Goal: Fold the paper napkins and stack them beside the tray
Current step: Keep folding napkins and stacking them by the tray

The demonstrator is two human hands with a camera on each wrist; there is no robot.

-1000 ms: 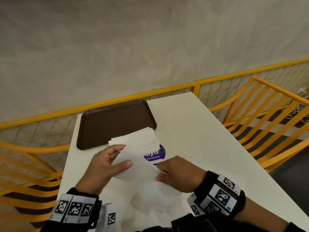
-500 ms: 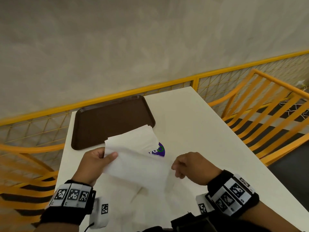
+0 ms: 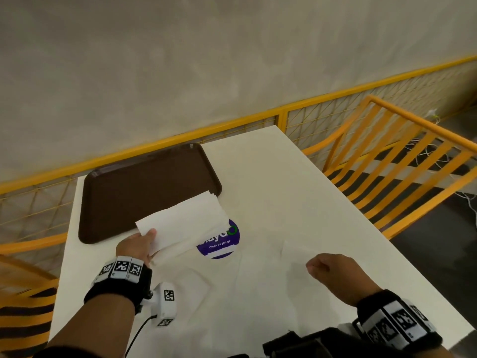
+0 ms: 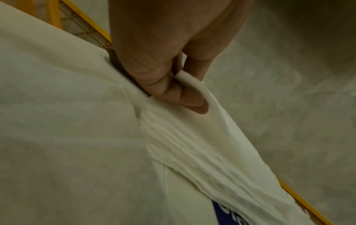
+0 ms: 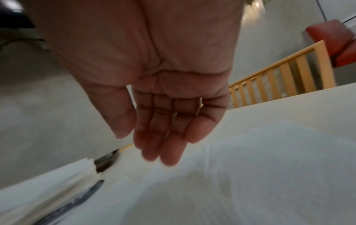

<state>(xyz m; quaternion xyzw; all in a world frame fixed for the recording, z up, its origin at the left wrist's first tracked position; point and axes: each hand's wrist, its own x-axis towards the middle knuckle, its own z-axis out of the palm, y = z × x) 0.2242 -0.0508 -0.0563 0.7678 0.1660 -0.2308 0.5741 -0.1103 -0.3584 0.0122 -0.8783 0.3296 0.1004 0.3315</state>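
My left hand (image 3: 139, 245) pinches a folded white napkin (image 3: 185, 223) by its near left corner, between thumb and fingers (image 4: 181, 85). The napkin lies over a stack of folded napkins (image 4: 192, 152) just in front of the brown tray (image 3: 134, 192), its far end overlapping the tray's near right corner. My right hand (image 3: 333, 270) hovers to the right with relaxed fingers (image 5: 154, 137) and holds nothing. Below it, flat unfolded napkins (image 5: 269, 152) lie on the white table and are hard to tell from it.
A round purple sticker (image 3: 219, 241) on the table (image 3: 271, 182) shows partly from under the stack. Yellow slatted chairs (image 3: 387, 161) stand along the right edge and at the left. A yellow mesh railing (image 3: 258, 117) runs behind the table's far edge.
My right hand let go of the napkin and drew away to the right. My left hand carried the folded napkin forward over the stack by the tray.
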